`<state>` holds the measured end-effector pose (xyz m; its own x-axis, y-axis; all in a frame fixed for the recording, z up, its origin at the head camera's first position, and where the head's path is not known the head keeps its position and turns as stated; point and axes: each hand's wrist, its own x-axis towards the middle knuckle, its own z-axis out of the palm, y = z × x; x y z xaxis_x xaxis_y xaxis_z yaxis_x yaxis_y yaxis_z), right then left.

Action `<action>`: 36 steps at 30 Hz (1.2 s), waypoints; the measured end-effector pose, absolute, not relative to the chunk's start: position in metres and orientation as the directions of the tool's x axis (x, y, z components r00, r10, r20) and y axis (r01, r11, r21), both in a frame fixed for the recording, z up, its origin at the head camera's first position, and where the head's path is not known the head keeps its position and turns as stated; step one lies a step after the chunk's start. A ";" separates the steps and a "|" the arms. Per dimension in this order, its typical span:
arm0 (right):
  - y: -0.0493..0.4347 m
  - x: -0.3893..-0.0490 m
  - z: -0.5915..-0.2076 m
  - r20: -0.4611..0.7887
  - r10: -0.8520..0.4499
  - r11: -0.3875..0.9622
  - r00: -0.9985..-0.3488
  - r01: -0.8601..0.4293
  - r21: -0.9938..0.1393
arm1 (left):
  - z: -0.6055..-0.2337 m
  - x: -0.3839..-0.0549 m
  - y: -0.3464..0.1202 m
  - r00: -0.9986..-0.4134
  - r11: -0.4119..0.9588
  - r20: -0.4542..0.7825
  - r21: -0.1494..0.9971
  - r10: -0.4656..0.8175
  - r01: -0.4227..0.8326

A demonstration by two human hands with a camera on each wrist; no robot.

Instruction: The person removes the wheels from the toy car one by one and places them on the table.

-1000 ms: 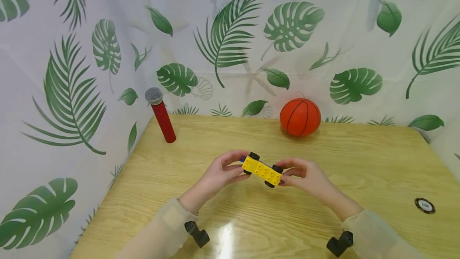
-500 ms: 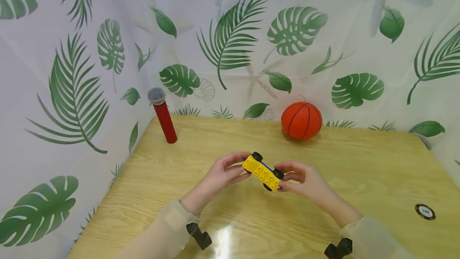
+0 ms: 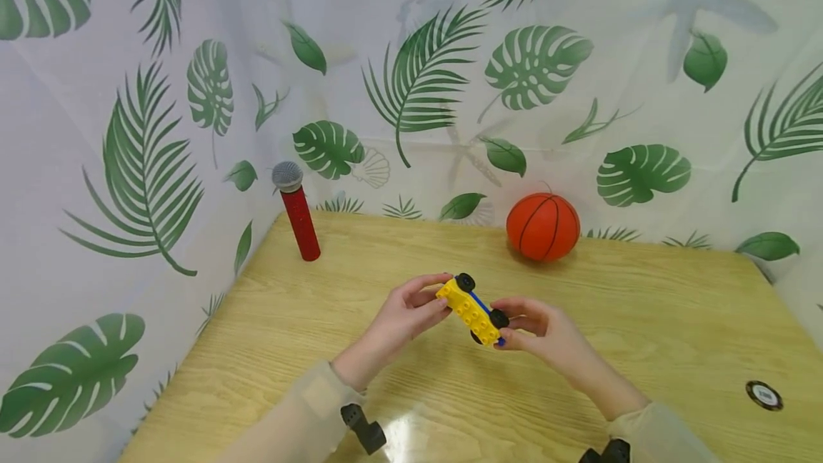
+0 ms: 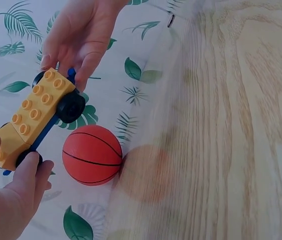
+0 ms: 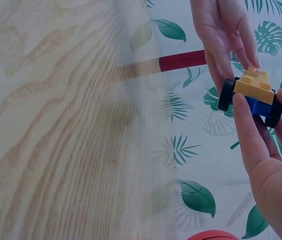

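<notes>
A toy car with a yellow studded top, blue base and black wheels is held in the air above the table, between both hands. My left hand pinches its far-left end between thumb and fingers. At the opposite end my right hand grips it near the wheels. In the left wrist view the yellow studs of the toy car face the camera. The right wrist view shows the car end-on, with blue beneath the yellow.
A red microphone with a silver head stands at the back left of the wooden table. Behind the hands sits an orange-red toy basketball. A round black-edged chip lies at the right. Leaf-printed cloth hangs behind.
Both hands keep hold of the toy car while it tilts and turns, its right end swinging lower and more of its blue side showing. The head view has shifted slightly, so the scene sits lower.
</notes>
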<state>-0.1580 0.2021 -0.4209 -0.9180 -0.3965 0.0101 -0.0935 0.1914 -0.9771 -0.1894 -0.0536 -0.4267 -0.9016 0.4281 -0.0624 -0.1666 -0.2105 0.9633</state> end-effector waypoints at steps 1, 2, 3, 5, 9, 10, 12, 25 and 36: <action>0.202 -0.158 -0.421 0.009 -0.400 0.185 -0.917 -0.090 -0.979 | -0.427 -0.189 -0.053 -0.902 -0.210 -0.063 0.963 0.427 -0.167; 0.202 -0.158 -0.421 0.008 -0.402 0.182 -0.916 -0.088 -0.979 | -0.427 -0.188 -0.053 -0.901 -0.209 -0.065 0.963 0.429 -0.168; 0.201 -0.157 -0.421 0.006 -0.403 0.180 -0.915 -0.086 -0.980 | -0.427 -0.188 -0.052 -0.898 -0.216 -0.065 0.961 0.435 -0.174; 0.200 -0.156 -0.421 0.012 -0.409 0.175 -0.913 -0.091 -0.980 | -0.427 -0.187 -0.051 -0.889 -0.234 -0.058 0.955 0.453 -0.182; 0.198 -0.155 -0.419 0.015 -0.403 0.179 -0.915 -0.095 -0.979 | -0.426 -0.187 -0.048 -0.871 -0.270 -0.052 0.940 0.489 -0.207; 0.197 -0.154 -0.419 0.019 -0.403 0.177 -0.915 -0.098 -0.979 | -0.426 -0.187 -0.047 -0.869 -0.270 -0.052 0.940 0.492 -0.209; 0.196 -0.154 -0.418 0.023 -0.399 0.177 -0.917 -0.102 -0.979 | -0.425 -0.187 -0.045 -0.868 -0.270 -0.055 0.939 0.493 -0.213; 0.192 -0.150 -0.416 0.050 -0.411 0.159 -0.910 -0.126 -0.979 | -0.424 -0.186 -0.033 -0.917 -0.267 -0.092 0.941 0.387 -0.207; 0.193 -0.150 -0.413 0.017 -0.452 0.184 -0.892 -0.112 -0.977 | -0.428 -0.187 -0.030 -0.934 -0.252 -0.066 0.954 0.352 -0.163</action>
